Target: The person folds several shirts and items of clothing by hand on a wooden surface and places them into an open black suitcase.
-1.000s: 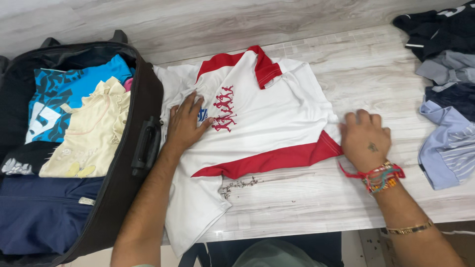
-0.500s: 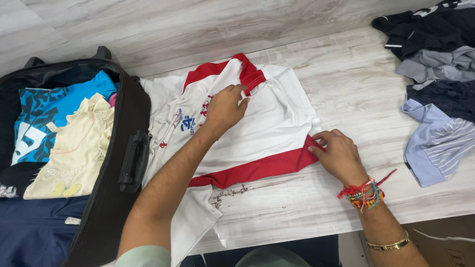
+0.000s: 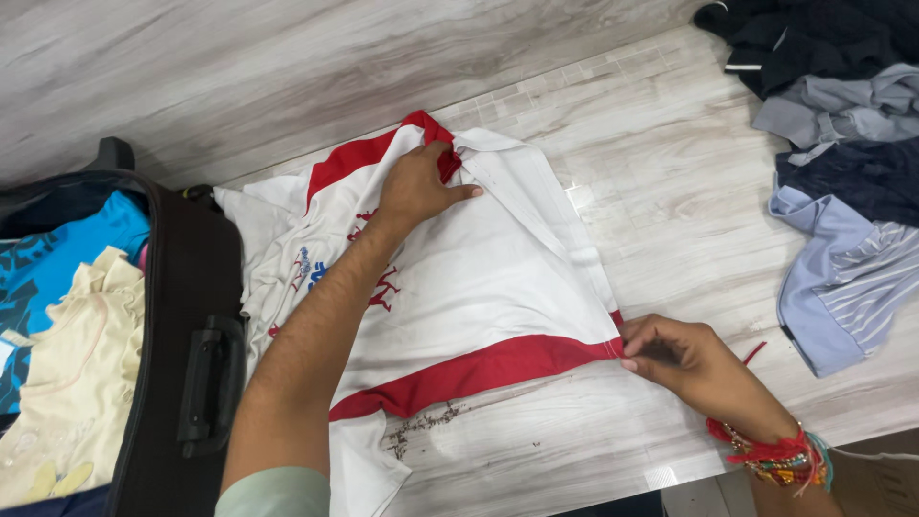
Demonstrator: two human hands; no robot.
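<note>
White-and-red jersey (image 3: 479,287) flat at frame centre, partly folded. Left hand (image 3: 418,185) pinching red collar (image 3: 442,153); right hand (image 3: 684,352) pinching red hem band corner. Sleeve at lower left unfolded. Open suitcase (image 3: 187,316) at left.

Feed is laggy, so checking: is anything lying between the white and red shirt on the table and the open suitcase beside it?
Nothing visible does. The white and red shirt lies flat with its edge against the suitcase wall. The left hand holds the collar and the right hand pinches the red hem corner. The clothes pile sits on the far side.
</note>
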